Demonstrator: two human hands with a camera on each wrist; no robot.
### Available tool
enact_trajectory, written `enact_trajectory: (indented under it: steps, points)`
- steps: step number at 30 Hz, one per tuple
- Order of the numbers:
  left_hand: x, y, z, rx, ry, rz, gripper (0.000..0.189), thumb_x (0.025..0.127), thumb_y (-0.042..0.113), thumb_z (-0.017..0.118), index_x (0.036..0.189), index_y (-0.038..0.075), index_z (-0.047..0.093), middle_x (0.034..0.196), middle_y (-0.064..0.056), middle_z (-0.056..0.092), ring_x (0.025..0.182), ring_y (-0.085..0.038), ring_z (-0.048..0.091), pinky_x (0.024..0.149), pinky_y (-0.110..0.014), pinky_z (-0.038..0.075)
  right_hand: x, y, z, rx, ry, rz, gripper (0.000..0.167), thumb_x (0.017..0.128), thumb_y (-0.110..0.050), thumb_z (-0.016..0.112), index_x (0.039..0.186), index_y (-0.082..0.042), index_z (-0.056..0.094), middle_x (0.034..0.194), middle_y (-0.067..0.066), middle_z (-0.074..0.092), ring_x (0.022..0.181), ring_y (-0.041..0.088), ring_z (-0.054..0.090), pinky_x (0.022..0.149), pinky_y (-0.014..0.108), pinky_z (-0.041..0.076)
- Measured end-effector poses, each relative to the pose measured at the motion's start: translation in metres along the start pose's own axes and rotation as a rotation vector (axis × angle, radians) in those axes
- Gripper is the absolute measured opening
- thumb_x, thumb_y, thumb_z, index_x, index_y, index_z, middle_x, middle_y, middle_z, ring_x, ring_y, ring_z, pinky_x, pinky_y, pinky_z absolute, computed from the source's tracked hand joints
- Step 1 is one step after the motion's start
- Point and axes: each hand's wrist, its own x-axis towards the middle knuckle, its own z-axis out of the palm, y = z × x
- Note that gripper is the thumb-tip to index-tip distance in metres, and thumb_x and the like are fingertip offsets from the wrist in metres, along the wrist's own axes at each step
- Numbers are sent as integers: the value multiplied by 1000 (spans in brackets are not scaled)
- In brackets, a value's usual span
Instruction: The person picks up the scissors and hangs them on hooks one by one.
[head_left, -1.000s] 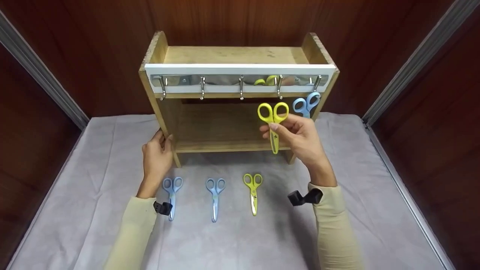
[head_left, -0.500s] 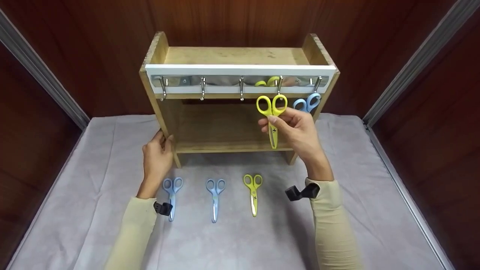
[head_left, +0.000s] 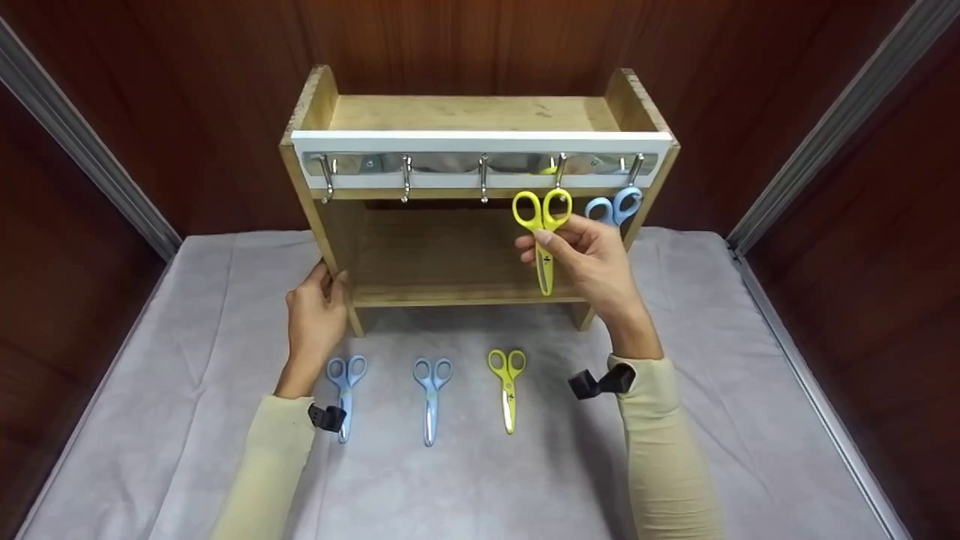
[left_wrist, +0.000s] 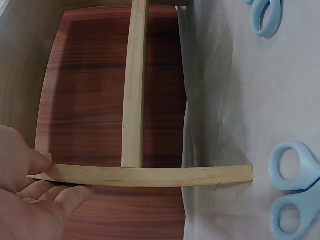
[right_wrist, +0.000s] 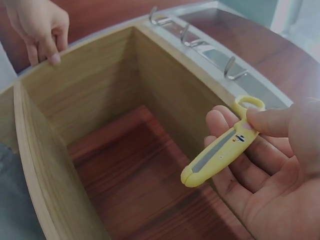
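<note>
My right hand (head_left: 596,259) pinches yellow scissors (head_left: 545,274) between thumb and fingers, handle loops up and blades down. The right loop overlaps the lower tip of a metal hook (head_left: 559,171), second from the right on the white hook rail (head_left: 442,139). Blue scissors (head_left: 627,204) hang at the rightmost hook, their lower part hidden behind my right hand. In the left wrist view, my left hand (left_wrist: 35,200) grips the side panel (left_wrist: 150,176) of the wooden shelf (head_left: 465,111), thumb on one face and fingers on the other.
On the grey cloth (head_left: 712,420) in front of the shelf lie blue scissors (head_left: 344,394), more blue scissors (head_left: 430,397) and yellow scissors (head_left: 508,390), in a row. Brown wood-grain walls (head_left: 480,45) enclose the back and sides.
My right hand has raised the yellow scissors a little and shifted them slightly left, bringing the loops up to the hook's tip. The left hand keeps its grip on the shelf.
</note>
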Motion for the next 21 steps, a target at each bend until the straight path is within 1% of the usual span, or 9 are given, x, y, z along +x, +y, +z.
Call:
enact_trajectory:
  steps: [3, 7, 10, 11, 13, 15, 18, 20, 21]
  points:
    - [0, 0, 0, -3, -3, 0, 32, 107, 12, 57, 133, -5, 66, 123, -25, 75, 110, -37, 76, 89, -52, 62, 1, 1, 0, 3, 3, 2, 17, 102, -6, 66, 114, 4, 72, 95, 7, 83, 81, 18, 80, 85, 42, 64]
    - [0, 0, 0, -6, -5, -8, 34, 108, 12, 56, 135, -5, 65, 126, -25, 74, 112, -37, 75, 90, -53, 61, 1, 3, -1, 11, 11, 9, 22, 102, -6, 67, 117, 10, 70, 96, 7, 84, 81, 18, 80, 84, 42, 65]
    - [0, -1, 0, -5, -4, -12, 34, 108, 12, 56, 136, -5, 65, 126, -26, 74, 113, -37, 75, 91, -54, 61, 0, 4, -1, 28, 22, 22, 23, 102, -6, 67, 119, 10, 69, 97, 8, 84, 81, 19, 80, 85, 42, 65]
    - [0, 0, -1, -7, -6, -12, 35, 108, 12, 55, 137, -5, 65, 127, -26, 74, 113, -37, 75, 91, -54, 61, 0, 4, -1, 33, 27, 27, 23, 102, -5, 66, 119, 10, 69, 98, 9, 83, 81, 19, 80, 85, 43, 65]
    - [-1, 0, -1, -9, -9, -11, 35, 108, 12, 55, 137, -5, 64, 127, -26, 73, 113, -38, 75, 92, -54, 61, -1, 4, -2, 38, 37, 32, 22, 102, -4, 66, 119, 10, 69, 102, 16, 82, 83, 20, 81, 87, 46, 64]
    - [-1, 0, -1, -9, -8, -6, 34, 108, 11, 55, 136, -6, 64, 127, -27, 73, 114, -39, 74, 92, -54, 61, -2, 4, -2, 25, 45, 36, 22, 102, -4, 65, 119, 9, 69, 104, 17, 82, 87, 21, 81, 91, 48, 63]
    - [-1, -1, 0, -6, -4, 4, 32, 108, 11, 56, 133, -6, 66, 125, -27, 74, 113, -39, 75, 92, -54, 61, -5, 3, -3, -16, 52, 34, 23, 102, -6, 65, 120, 8, 69, 107, 13, 82, 97, 21, 81, 95, 40, 62]
    - [-2, 0, -1, -6, -3, 9, 32, 108, 12, 56, 132, -6, 66, 125, -27, 74, 113, -40, 75, 92, -55, 61, -7, 3, -4, -55, 57, 35, 25, 103, -7, 66, 122, 8, 69, 107, 4, 83, 102, 19, 80, 96, 35, 62]
    - [-2, 1, -1, -8, -2, 9, 32, 108, 12, 56, 132, -6, 66, 124, -27, 74, 113, -39, 75, 91, -55, 61, -9, 2, -5, -84, 65, 36, 26, 102, -8, 67, 123, 7, 69, 108, 2, 83, 103, 17, 80, 95, 32, 61]
